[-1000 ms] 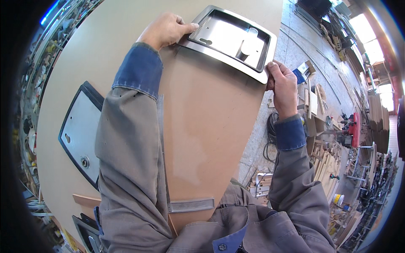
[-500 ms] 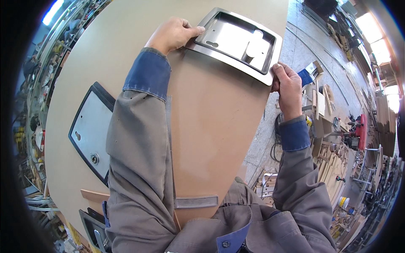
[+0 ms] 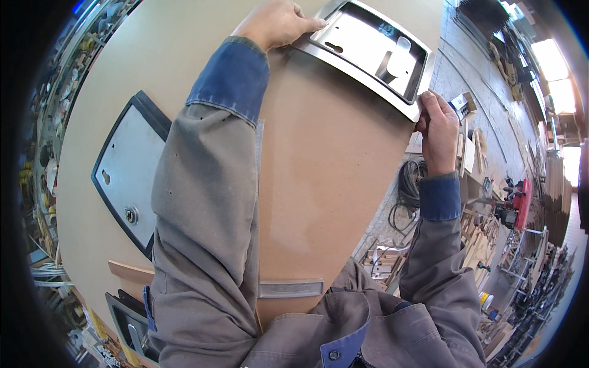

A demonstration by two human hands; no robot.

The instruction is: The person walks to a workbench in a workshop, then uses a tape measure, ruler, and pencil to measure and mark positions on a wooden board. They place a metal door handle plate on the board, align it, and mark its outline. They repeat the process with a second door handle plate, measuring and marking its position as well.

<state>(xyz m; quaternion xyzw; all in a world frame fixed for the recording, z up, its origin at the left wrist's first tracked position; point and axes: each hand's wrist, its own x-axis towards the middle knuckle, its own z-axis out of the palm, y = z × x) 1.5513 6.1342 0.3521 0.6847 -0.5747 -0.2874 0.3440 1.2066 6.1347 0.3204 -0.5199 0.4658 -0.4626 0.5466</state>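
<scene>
A shiny metal sink panel point(image 3: 374, 52) lies flat at the far edge of a broad brown board point(image 3: 319, 184), its shallow recessed centre catching the light and a small upright fitting standing near its right side. The left hand point(image 3: 276, 23) rests on the panel's left corner, fingers curled over the rim and pressing it against the board, so it is closed on that corner rather than spread flat. The right hand point(image 3: 438, 129) holds the panel's near right corner, just where the board ends; the fingers pinch the metal edge from the side with the thumb on top. Both forearms are in grey work sleeves with blue cuffs, the left sleeve crossing much of the board. On the left side of the board, well apart from the hands, lies a second flat panel with a dark frame and pale centre point(image 3: 126, 172), with a small round fitting near its near corner. A metal ruler point(image 3: 288, 288) lies across the near edge of the board, close to the person's chest. To the right, beyond the board's edge and lower down, a coil of dark cable point(image 3: 408, 190) sits on the workshop floor among pieces of timber and tools.
</scene>
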